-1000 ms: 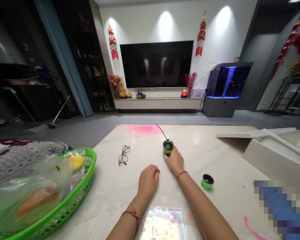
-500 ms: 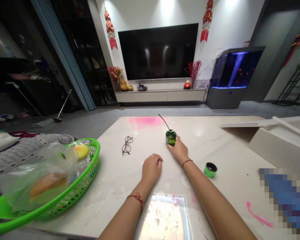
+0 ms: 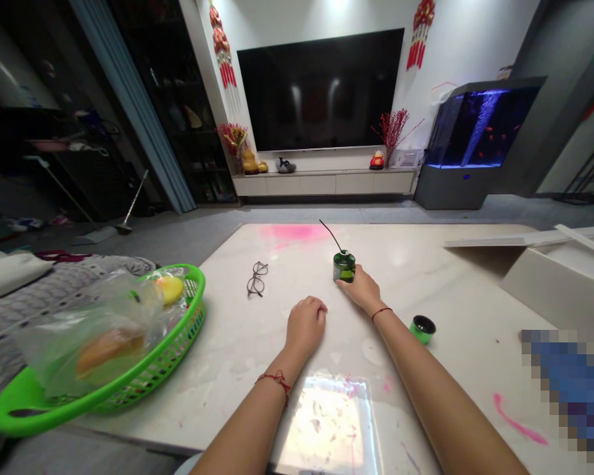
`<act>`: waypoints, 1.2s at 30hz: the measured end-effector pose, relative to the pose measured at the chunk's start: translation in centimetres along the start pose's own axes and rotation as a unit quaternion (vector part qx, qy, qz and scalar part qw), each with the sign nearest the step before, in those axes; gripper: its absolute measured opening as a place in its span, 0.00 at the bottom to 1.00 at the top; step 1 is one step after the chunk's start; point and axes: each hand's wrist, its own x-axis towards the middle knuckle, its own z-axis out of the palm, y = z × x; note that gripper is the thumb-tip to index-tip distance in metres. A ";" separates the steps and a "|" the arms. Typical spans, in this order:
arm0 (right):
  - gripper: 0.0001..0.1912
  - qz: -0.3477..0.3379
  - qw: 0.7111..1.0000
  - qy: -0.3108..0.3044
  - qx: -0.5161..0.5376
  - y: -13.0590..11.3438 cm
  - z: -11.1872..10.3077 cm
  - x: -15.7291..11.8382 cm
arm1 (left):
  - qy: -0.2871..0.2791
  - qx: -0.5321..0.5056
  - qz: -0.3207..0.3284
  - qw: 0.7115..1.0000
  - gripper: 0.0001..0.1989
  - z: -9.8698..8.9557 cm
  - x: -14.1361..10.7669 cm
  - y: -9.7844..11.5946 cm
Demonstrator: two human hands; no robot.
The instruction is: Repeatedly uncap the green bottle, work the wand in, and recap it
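Observation:
My right hand (image 3: 363, 289) is closed round the side of a small dark-green glass bottle (image 3: 344, 267) standing on the white table. From the bottle's narrow neck a thin black stick (image 3: 330, 235) slants up to the left. My left hand (image 3: 307, 323) rests on the table nearer to me, its fingers curled in and nothing visible in them. A green cap with a black inside (image 3: 422, 329) lies to the right of my right forearm. Left of the bottle is a pair of eyeglasses (image 3: 257, 278), its arms unfolded.
A green plastic basket (image 3: 198, 297) with bagged food, including a bun (image 3: 109, 349), sits at the table's left edge. At the right are a white open box (image 3: 549, 284) and a blurred-out blue patch (image 3: 574, 382). Pink stains mark the tabletop (image 3: 400, 244).
The whole view has shifted slightly, with things appearing a little further right and higher. Both hands keep their places; the right one still holds the bottle.

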 end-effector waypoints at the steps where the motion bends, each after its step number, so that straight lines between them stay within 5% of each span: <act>1: 0.27 -0.001 1.000 -0.001 0.003 0.1 0.0 0.1 | -0.001 0.000 0.000 1.000 0.09 0.0 0.0 0.0; 15: 0.28 -0.019 0.999 0.011 0.035 0.3 0.3 -0.1 | -0.008 0.013 0.000 1.000 0.09 -0.1 -0.1 0.1; 27: 0.30 0.029 0.998 0.045 0.032 -0.3 0.9 0.1 | -0.022 0.005 -0.009 1.000 0.10 -0.2 0.0 0.2; 36: 0.26 -0.045 0.994 0.023 0.095 1.3 0.9 1.0 | -0.024 0.003 -0.010 1.000 0.10 -0.3 0.0 0.2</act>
